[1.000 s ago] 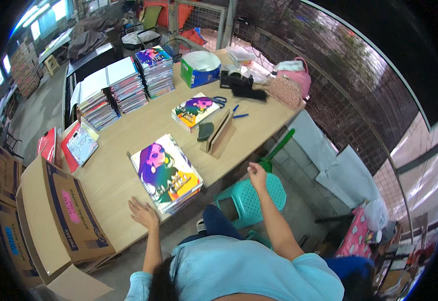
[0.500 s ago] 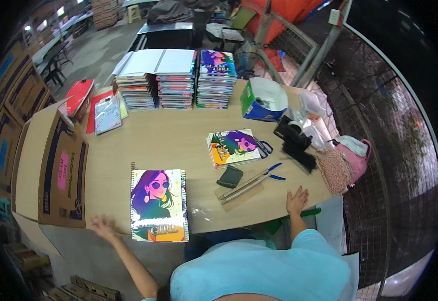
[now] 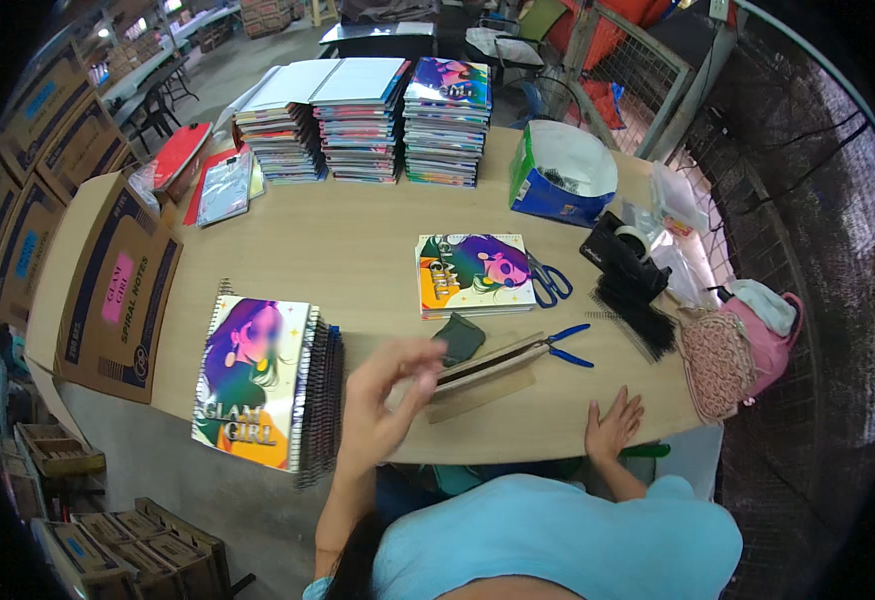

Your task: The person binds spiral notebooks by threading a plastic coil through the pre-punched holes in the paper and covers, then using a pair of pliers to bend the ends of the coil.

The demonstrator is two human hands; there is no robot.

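My left hand [image 3: 389, 405] is raised over the table's front edge, fingers loosely curved, thumb apart, holding nothing I can see. It is nearest to a dark green folded piece [image 3: 465, 335] and a long narrow strip [image 3: 492, 362]. Left of it stands a tall stack of spiral notebooks [image 3: 249, 385], the top cover showing a purple-haired figure in sunglasses. My right hand [image 3: 613, 424] lies flat with fingers spread at the right front of the table. Beyond it are blue-handled pliers [image 3: 569, 350]. A lower pile of notebooks [image 3: 474, 273] lies mid-table, beside dark blue scissors [image 3: 550, 283].
Tall notebook stacks [image 3: 360, 125] line the far edge. A cardboard carton [image 3: 107, 290] stands at the left. Toward the right are a blue-green box [image 3: 562, 180], a tape dispenser [image 3: 617, 250], black wire coils [image 3: 637, 315] and a pink bag [image 3: 762, 345].
My left hand has swung from the left of the notebook stack to its right. The view has shifted, and the stack appears farther left and turned. My right hand stays flat.
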